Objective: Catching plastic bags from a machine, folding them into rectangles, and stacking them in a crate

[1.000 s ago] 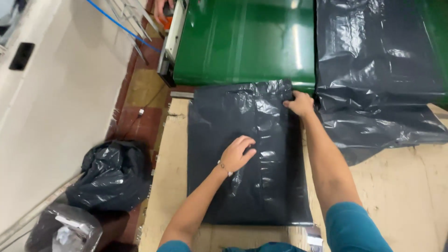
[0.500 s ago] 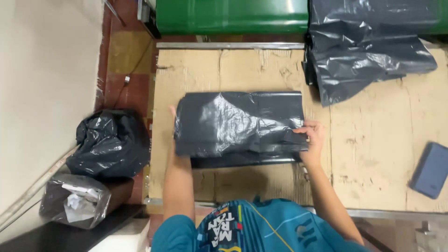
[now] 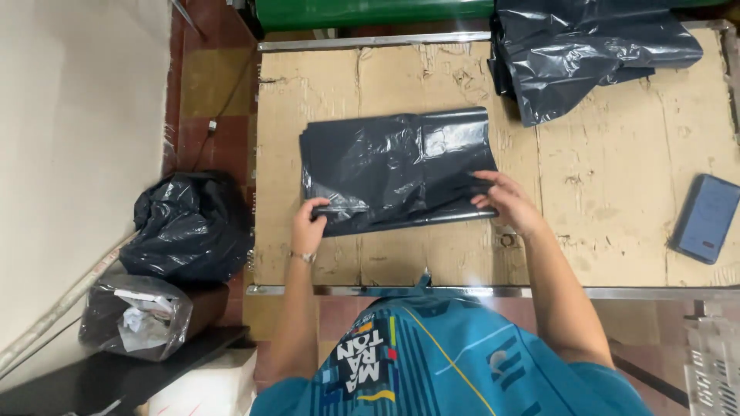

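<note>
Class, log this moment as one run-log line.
left hand: grips folded dark bag | right hand: presses bag edge | surface: cardboard-covered table

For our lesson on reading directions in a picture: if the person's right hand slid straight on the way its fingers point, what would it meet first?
The right hand points left, along the near edge of the folded black plastic bag it already touches. It would probably cross more of that bag first, then reach the left hand at the other corner.
</note>
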